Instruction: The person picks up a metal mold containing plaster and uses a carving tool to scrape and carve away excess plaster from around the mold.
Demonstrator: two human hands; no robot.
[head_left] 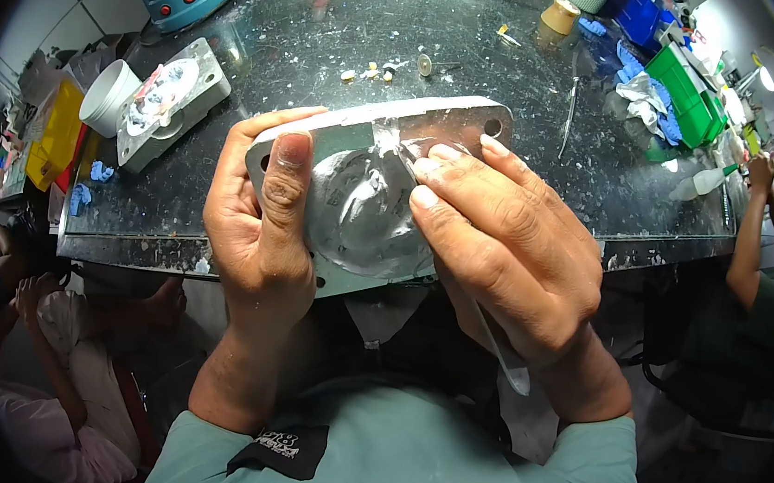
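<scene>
Block [454, 122] | gripping edge with left hand [263, 220] | pinching tool [516, 379] with right hand [536, 246] | hold steady, press softly

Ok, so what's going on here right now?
The left hand grips a metal block, thumb on its face, while the right hand holds a slim tool, its tip near the narrow channel at the block's round hollow. A second metal block is on the dark bench next to a white tub.

Shiny metal seen on held block [358, 206]; glossy, scuffed finish noted on black tabletop [285, 45]; matt cloth on near shirt [414, 449]; smooth plastic on far-right green bin [685, 101].
</scene>
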